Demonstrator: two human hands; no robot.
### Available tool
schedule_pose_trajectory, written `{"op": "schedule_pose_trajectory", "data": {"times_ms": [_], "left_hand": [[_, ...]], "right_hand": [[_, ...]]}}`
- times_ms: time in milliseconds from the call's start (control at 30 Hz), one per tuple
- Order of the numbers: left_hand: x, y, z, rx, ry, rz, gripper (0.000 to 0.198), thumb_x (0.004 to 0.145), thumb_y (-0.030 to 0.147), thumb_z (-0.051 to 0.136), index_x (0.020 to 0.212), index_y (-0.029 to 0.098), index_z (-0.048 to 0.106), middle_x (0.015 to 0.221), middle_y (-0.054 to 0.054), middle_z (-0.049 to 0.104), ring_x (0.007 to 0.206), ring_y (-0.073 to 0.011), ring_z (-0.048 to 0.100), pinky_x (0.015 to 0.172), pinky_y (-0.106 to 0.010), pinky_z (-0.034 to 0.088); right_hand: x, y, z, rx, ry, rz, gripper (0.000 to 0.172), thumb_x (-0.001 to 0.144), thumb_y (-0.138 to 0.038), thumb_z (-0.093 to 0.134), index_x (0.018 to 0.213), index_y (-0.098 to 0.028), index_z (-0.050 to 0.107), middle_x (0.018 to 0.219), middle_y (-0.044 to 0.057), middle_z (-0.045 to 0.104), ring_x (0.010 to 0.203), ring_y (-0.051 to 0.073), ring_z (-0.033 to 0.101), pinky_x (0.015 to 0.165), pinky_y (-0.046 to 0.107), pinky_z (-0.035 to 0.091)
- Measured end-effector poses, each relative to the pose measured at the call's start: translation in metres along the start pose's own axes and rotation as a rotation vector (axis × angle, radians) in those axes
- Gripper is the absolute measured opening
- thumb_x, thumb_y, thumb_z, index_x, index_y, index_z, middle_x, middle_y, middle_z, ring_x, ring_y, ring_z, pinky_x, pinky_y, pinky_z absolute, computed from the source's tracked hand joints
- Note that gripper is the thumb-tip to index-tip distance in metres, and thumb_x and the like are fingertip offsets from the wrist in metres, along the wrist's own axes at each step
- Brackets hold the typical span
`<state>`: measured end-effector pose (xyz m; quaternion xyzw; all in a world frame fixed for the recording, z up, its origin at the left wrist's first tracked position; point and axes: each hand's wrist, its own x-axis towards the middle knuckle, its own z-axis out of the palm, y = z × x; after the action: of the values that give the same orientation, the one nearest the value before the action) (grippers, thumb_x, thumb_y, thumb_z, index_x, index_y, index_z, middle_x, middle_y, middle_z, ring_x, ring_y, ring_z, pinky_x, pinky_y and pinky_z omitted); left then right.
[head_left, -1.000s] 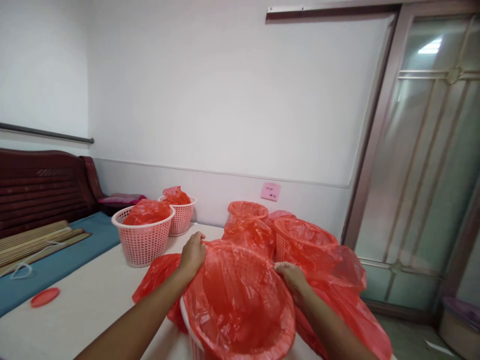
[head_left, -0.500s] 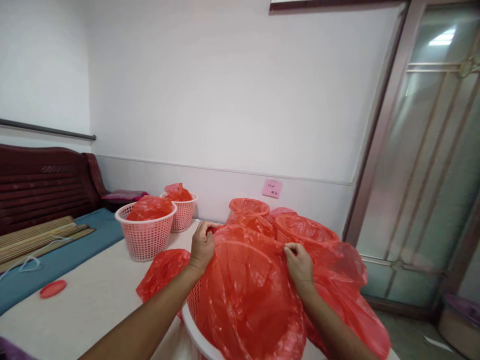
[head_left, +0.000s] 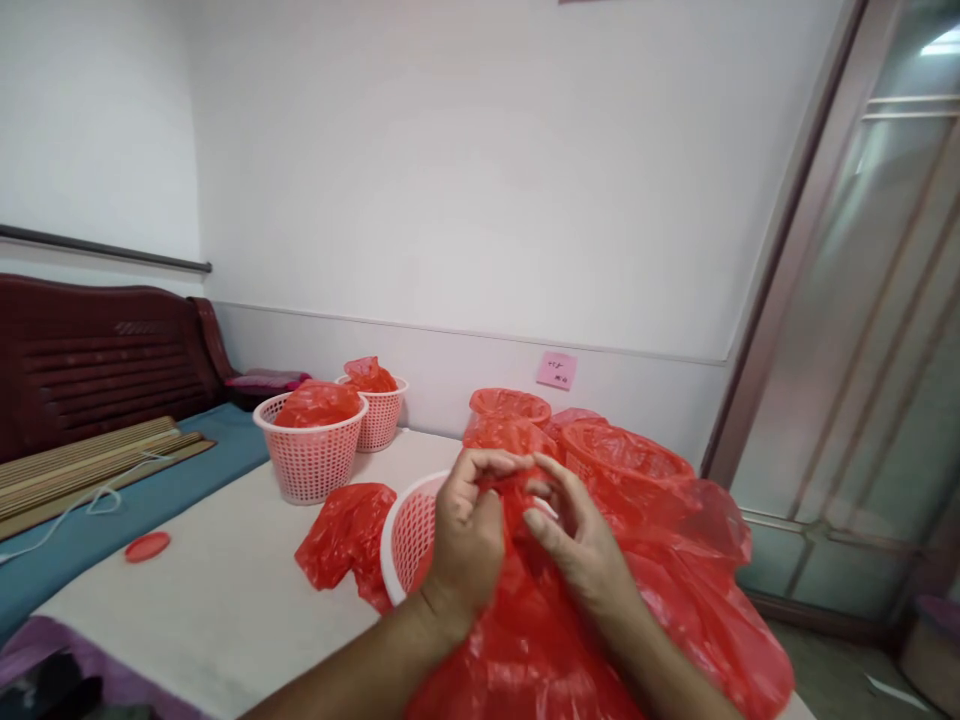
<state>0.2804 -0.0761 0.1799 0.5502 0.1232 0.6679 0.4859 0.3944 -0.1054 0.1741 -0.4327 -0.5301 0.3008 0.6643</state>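
Note:
A large red plastic bag (head_left: 525, 650) is bunched at its top between my two hands, over the near pink-and-white perforated basket (head_left: 411, 530). My left hand (head_left: 469, 530) is closed round the gathered plastic on the left. On the right, my right hand (head_left: 581, 540) has its fingers curled with thumb and fingertips at the same bunch. The fingertips of both hands nearly meet. The basket's white rim shows at the left; its right part is hidden by the bag and my hands.
Two bag-filled baskets (head_left: 311, 460) stand at the back left. A crumpled red bag (head_left: 352, 535) and a red disc (head_left: 148, 546) lie on the white surface (head_left: 225, 610). Red-lined baskets (head_left: 626, 455) stand at right, below a pink note (head_left: 556, 370) on the wall.
My hands have come together from the bag's two sides and gathered its spread-out top into a bunch. The bag has moved off the basket's left rim. The view has shifted slightly.

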Motion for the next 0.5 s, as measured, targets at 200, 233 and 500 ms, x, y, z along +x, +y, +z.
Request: {"op": "schedule_pose_trajectory", "data": {"times_ms": [200,233,500], "left_hand": [[-0.046,0.018,0.003,0.032,-0.313,0.011,0.032,0.084,0.005,0.043,0.101,0.024,0.063,0.107,-0.006,0.070,0.104,-0.0201,0.064,0.094,-0.037,0.052],[-0.051,0.017,0.000,0.086,-0.358,0.030,0.037,0.083,0.003,0.042,0.106,0.024,0.062,0.111,-0.006,0.069,0.107,-0.0206,0.063,0.097,-0.038,0.050],[-0.119,0.008,-0.071,0.168,0.046,-0.111,0.035,0.083,0.032,0.061,0.118,0.037,0.063,0.133,-0.002,0.063,0.131,-0.0265,0.051,0.111,-0.046,0.042]], "right_hand": [[-0.036,0.006,0.003,0.204,-0.208,0.165,0.033,0.071,-0.052,0.074,0.085,-0.023,0.066,0.077,-0.001,0.064,0.078,0.015,0.061,0.074,0.026,0.050],[-0.041,0.008,0.000,0.198,-0.179,0.189,0.029,0.072,-0.049,0.074,0.086,-0.024,0.068,0.079,-0.002,0.065,0.079,0.014,0.061,0.074,0.024,0.049],[-0.071,0.000,-0.023,0.165,0.085,0.241,0.026,0.067,-0.046,0.080,0.080,-0.027,0.067,0.082,-0.002,0.063,0.076,0.012,0.058,0.070,0.021,0.048]]}}
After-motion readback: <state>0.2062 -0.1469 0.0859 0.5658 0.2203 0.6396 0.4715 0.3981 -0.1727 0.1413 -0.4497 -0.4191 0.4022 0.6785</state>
